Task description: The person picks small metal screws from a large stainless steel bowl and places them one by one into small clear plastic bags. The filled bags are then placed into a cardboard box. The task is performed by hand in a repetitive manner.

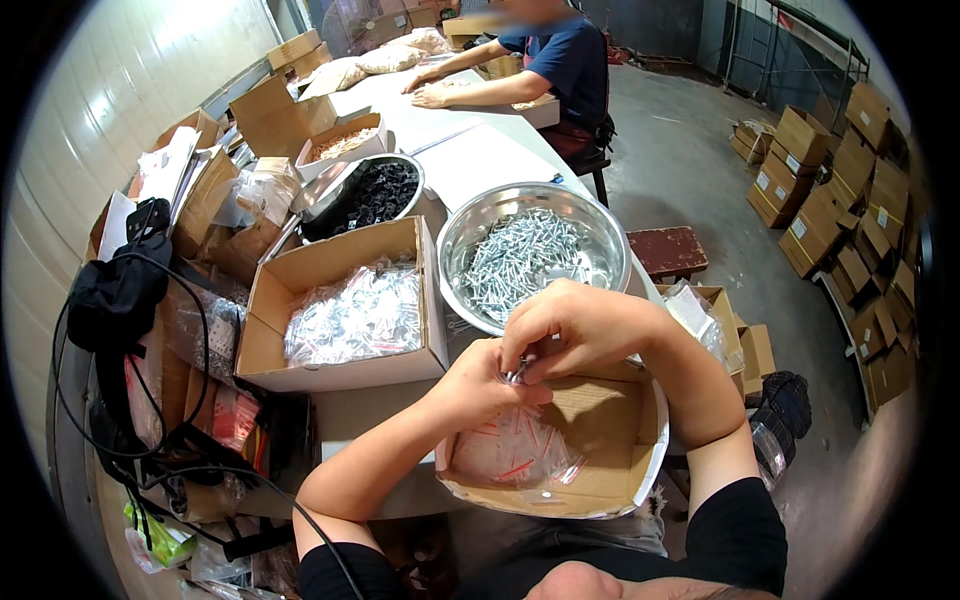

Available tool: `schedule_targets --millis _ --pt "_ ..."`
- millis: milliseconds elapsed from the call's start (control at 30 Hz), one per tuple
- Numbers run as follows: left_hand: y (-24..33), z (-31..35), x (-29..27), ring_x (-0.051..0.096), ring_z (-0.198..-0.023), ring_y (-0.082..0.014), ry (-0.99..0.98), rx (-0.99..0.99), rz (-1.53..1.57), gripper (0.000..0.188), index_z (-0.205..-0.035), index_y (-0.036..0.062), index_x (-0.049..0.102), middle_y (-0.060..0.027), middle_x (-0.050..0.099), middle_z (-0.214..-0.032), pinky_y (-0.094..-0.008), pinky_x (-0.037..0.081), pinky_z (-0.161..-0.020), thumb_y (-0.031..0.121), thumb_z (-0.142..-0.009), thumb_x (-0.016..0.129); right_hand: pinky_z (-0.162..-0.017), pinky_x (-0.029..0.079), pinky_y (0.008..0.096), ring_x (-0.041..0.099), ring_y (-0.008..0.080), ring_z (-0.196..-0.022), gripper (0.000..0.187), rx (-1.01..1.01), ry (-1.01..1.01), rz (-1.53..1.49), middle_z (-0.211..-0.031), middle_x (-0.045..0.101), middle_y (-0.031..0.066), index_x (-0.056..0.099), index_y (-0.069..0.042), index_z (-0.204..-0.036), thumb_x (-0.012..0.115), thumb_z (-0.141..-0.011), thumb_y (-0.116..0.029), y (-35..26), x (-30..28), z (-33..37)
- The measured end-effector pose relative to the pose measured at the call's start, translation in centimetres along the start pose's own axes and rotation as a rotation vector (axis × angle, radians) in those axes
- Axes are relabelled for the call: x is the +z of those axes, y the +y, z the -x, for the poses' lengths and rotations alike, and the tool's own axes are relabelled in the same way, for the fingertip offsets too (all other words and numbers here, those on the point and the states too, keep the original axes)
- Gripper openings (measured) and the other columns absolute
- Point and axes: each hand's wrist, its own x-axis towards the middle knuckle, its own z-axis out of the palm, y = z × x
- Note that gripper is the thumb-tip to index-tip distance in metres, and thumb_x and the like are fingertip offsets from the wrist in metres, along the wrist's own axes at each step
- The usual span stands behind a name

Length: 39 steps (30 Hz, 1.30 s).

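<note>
My left hand [478,388] and my right hand [566,328] meet fingertip to fingertip above a shallow cardboard tray [610,420]. Between the pinched fingers of both hands, a few silvery pieces [514,377] show that look like screws. Whatever else my left hand grips is hidden by its own fingers. Small clear plastic bags [515,448] with red strips lie in the tray's left part, under my left hand. Just beyond my right hand stands a steel bowl [612,262] holding a heap of silvery screws [525,258].
Left of the bowl, an open carton [340,375] holds filled clear bags [355,315]. Behind it sit a metal bowl of black parts [375,195] and a box of tan pieces [345,145]. Across the table a co-worker [560,70] sits. Cartons [800,190] are stacked at right; a black cable [300,505] hangs left.
</note>
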Motion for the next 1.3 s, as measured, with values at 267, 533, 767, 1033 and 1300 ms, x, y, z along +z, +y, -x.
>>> schedule_targets --millis 267,533,767,1033,1300 --pt "-0.4 0.1 -0.4 0.058 -0.089 -0.0111 -0.064 -0.043 0.210 0.036 -0.101 0.0010 0.063 0.0009 0.062 -0.090 -0.0265 0.047 -0.082 0.012 -0.073 0.082 -0.077 0.050 0.0321 0.061 0.0227 -0.089 0.016 -0.158 0.005 0.046 -0.099 0.059 0.0101 0.069 -0.004 -0.089 0.072 -0.073 -0.007 1.3 -0.3 -0.2" --pt "-1.5 -0.2 0.3 0.055 -0.089 -0.0079 0.063 0.240 0.502 0.043 -0.121 -0.0030 0.047 -0.0028 0.059 -0.100 -0.0226 0.045 -0.078 0.026 -0.093 0.064 -0.084 0.046 0.0356 0.057 0.0282 -0.096 0.012 -0.190 0.174 0.192 -0.105 0.057 0.0131 0.066 -0.003 -0.079 0.070 -0.077 -0.014 1.2 0.2 -0.4" --pt "-2.1 -0.1 0.5 0.051 -0.086 -0.0062 0.393 0.437 0.167 0.016 -0.106 0.0001 0.053 -0.0018 0.054 -0.098 -0.0210 0.043 -0.075 0.014 -0.098 0.053 -0.060 0.048 0.0261 0.057 0.0130 -0.065 0.017 0.009 0.291 0.066 -0.071 0.061 0.0038 0.061 -0.001 -0.077 0.075 -0.075 -0.011 1.3 -0.8 -0.1" --pt "-1.7 0.1 0.6 0.050 -0.073 -0.0066 0.458 0.411 0.090 0.011 -0.089 -0.0021 0.059 -0.0017 0.055 -0.085 -0.0211 0.041 -0.062 0.009 -0.093 0.058 -0.062 0.048 0.0266 0.057 0.0109 -0.065 0.023 0.062 0.212 -0.057 -0.074 0.063 0.0049 0.061 -0.001 -0.086 0.074 -0.077 -0.018 1.4 -0.7 -0.3" --pt "-0.4 0.8 0.2 0.048 -0.065 -0.0070 0.397 0.521 -0.051 0.010 -0.081 -0.0003 0.059 -0.0022 0.054 -0.076 -0.0226 0.039 -0.057 0.006 -0.088 0.062 -0.059 0.041 0.0272 0.050 0.0102 -0.064 0.020 -0.085 0.026 -0.057 -0.068 0.055 0.0034 0.058 0.000 -0.082 0.065 -0.084 -0.019 2.3 -0.5 -0.3"
